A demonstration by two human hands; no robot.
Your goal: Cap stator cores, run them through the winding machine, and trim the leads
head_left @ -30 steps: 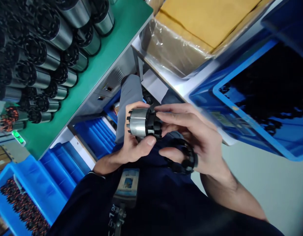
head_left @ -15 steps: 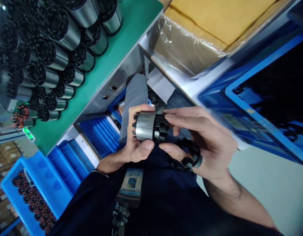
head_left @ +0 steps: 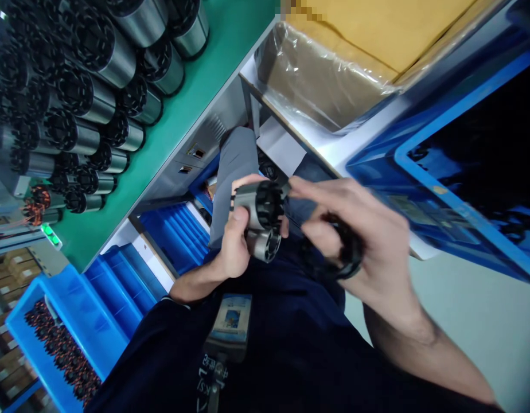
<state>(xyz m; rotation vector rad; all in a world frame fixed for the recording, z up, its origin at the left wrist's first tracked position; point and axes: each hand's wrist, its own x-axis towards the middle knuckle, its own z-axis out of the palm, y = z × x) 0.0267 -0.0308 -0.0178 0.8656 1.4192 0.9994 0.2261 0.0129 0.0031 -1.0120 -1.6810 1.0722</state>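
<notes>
silver cylinders [head_left: 254,207] (two of them) in the left hand [head_left: 234,244]

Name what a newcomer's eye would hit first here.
Probably the dense cluster of steel cylinders with black slotted ends, on the green bench at upper left. Next, mid-view, the left hand gripping a black-toothed metal piece, with the right hand holding a blurred black ring beside it. Then the bright yellow material, upper right.

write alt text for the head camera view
A person's left hand holds two metal cylinders while the blurred right hand holds a black ring. Similar cylinders crowd a green table at left; a blue bin stands at right.
</notes>
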